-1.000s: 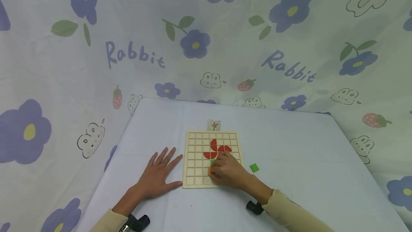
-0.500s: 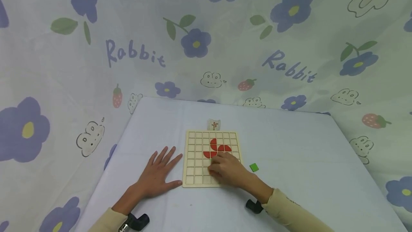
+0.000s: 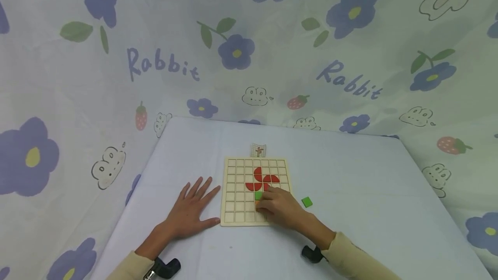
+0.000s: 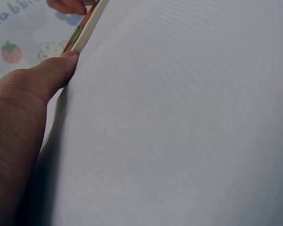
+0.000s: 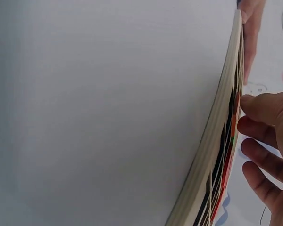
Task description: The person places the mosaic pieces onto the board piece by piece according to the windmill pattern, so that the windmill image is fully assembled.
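A square wooden grid board (image 3: 230, 206) lies on the white table with red quarter-round pieces (image 3: 253, 186) arranged like a pinwheel. Below them sit a green tile (image 3: 258, 195) and an orange tile (image 3: 257, 204). My right hand (image 3: 283, 207) is over the board's lower right part, fingers loosely bent, fingertips right at the orange tile and partly covering it. In the right wrist view, thumb and fingers (image 5: 259, 153) stand apart with nothing between them. My left hand (image 3: 189, 215) lies flat with fingers spread, its thumb (image 4: 61, 66) touching the board's lower left corner.
A loose green square tile (image 3: 307, 202) lies right of the board. A small card with a printed red pinwheel pattern (image 3: 258, 150) lies just behind the board's far edge. A cloth with printed flowers (image 3: 236, 52) hangs behind the table.
My right hand has shifted slightly right, uncovering the green tile and part of the orange one that it hid half a second ago. The left hand has stayed still.
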The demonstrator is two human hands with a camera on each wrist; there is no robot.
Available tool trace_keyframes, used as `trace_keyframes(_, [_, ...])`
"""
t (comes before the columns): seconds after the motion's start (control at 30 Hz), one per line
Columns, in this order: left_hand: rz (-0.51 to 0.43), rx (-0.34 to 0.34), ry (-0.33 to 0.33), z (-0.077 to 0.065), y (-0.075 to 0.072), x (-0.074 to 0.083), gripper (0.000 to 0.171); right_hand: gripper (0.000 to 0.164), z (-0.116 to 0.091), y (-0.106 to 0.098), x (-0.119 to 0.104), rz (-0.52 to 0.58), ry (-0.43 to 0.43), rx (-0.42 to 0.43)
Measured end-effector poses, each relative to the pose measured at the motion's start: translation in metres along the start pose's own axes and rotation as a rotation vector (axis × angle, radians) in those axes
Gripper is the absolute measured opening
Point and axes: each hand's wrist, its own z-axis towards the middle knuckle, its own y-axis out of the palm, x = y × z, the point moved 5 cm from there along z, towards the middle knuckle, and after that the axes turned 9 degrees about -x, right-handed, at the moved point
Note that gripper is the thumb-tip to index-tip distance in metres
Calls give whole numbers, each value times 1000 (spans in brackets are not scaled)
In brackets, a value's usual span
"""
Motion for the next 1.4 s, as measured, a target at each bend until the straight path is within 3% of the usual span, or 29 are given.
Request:
trace_keyframes(0.17, [5, -27, -4, 1, 3, 0, 90, 12, -15, -7, 8, 28, 19, 59])
trace_keyframes(0.47, [0, 54, 24, -3, -4, 0, 89, 13, -51, -20, 39, 14, 230, 81])
trace_keyframes(0.6, [8, 37, 19, -2, -2, 1, 89, 17, -71, -26, 50, -21, 310, 104])
trace_keyframes(0.9, [4, 17, 13, -1, -1, 2, 90, 26, -112, -26, 69, -41, 566, 53])
trace_keyframes(1.1, [9, 19, 11, -1, -1, 2, 90, 27, -121, -25, 71, -3, 708, -34])
trace_keyframes(1.2, [16, 36, 17, 0, -1, 1, 90, 23, -119, -27, 71, 22, 730, -44])
trace_keyframes(1.4, [15, 40, 21, 1, -1, 1, 89, 17, -115, -29, 72, 72, 649, -37])
